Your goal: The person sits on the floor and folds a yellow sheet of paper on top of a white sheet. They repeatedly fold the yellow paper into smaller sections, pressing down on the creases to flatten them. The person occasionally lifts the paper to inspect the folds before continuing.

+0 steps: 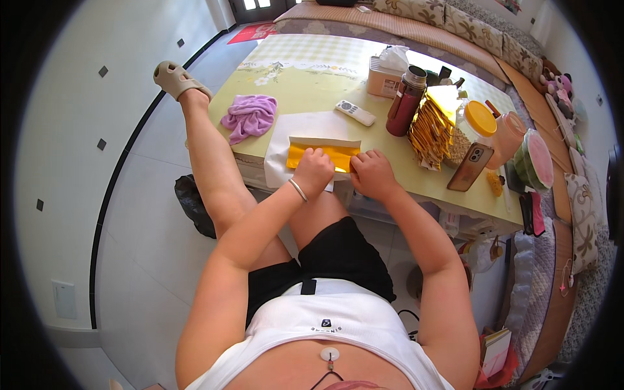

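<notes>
A gold foil paper sheet (pixel 318 148) with a pale strip along its far edge lies over a white sheet (pixel 281 146) at the table's near edge. My left hand (pixel 314 171), with a bangle on its wrist, is closed, its fingers curled onto the middle of the gold paper. Closed too, my right hand (pixel 373 174) pinches the paper's right end. My fingers hide part of the near edge. To the right stands a thick bundle of folded gold paper pieces (pixel 430 133), beside a dark red thermos (pixel 406 103) without a lid.
A purple cloth (pixel 250 118) and a white remote control (pixel 355 112) lie on the table (pixel 292 78). A tissue box (pixel 383 77), a yellow-lidded jar (pixel 480 118), a leaning phone (pixel 470 166) and a cut watermelon (pixel 534 159) crowd its right side. My left leg rests along its left edge.
</notes>
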Tool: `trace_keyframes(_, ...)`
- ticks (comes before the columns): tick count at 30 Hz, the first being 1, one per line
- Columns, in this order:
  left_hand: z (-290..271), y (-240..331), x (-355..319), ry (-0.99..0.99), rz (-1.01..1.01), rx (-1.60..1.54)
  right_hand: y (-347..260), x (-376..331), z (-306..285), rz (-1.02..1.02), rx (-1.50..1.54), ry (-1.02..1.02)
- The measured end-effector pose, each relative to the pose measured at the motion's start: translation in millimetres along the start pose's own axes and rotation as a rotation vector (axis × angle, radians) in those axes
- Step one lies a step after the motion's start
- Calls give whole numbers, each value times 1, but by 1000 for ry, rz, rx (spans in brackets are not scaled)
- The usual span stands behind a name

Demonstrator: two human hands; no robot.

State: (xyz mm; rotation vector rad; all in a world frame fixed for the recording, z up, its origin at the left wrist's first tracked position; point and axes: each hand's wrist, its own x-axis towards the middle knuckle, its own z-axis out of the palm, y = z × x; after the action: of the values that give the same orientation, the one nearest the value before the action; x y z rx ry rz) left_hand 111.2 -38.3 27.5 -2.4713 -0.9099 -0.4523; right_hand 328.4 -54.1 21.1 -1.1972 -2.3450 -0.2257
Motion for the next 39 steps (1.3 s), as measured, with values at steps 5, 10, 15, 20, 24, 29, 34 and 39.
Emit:
trace_keyframes(5, 14, -29, -10, -67, -128, -268, -8, 1, -2, -41, -41, 25)
trace_keyframes(10, 23, -47, -18, -5, -246, -398, -13, 4, 11, -28, 126, 56)
trace_keyframes(15, 6, -22, -8, 64, -127, -198, -16, 3, 19, 24, 163, 79)
trace_keyframes(20, 16, -4, -8, 131, -232, -411, -22, 8, 10, 57, 289, 66)
trace_keyframes(24, 14, -5, -14, 141, -495, -663, -8, 10, 24, 160, 383, 138)
trace_keyframes(29, 23, -3, -15, 177, -711, -702, 4, 25, 41, 426, 462, 46)
trace_keyframes(34, 34, -6, -12, 86, -824, -593, -6, 34, 44, 512, 356, 40)
trace_keyframes(39, 40, -6, -5, 48, -841, -504, -11, 35, 46, 535, 276, 38)
